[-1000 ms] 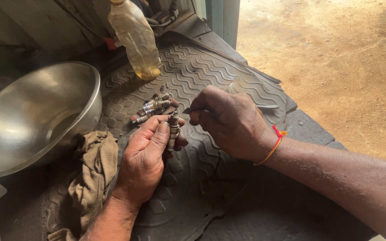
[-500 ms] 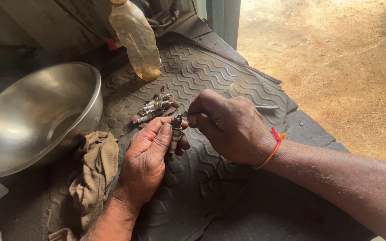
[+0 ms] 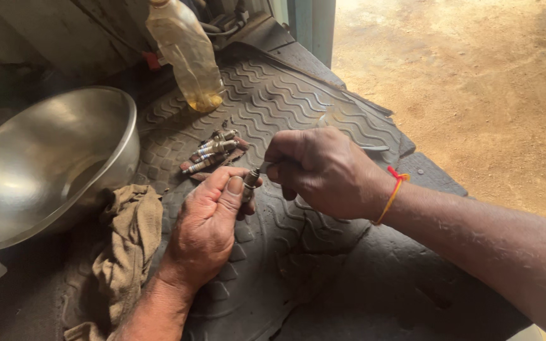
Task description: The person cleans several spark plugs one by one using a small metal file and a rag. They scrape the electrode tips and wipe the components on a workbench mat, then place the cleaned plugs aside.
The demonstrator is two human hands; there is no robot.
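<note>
Now left hand (image 3: 206, 224) pinches a spark plug (image 3: 249, 182) upright, steadying it, while right hand (image 3: 323, 169) closes on a thin tool (image 3: 374, 148) at its tip.

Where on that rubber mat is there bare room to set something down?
The mat is bare beyond the right hand, toward the bottle, and near its front edge below both hands. It is crowded between the spark plugs, left hand, rag and bowl.

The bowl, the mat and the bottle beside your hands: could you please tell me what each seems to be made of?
Bowl: apparently bare metal, dull silvery sheen with soft reflections.
Mat: likely dark rubber, moulded wavy ridges, matte and dusty.
Bottle: clear plastic by its look, yellowish liquid at the bottom.
</note>
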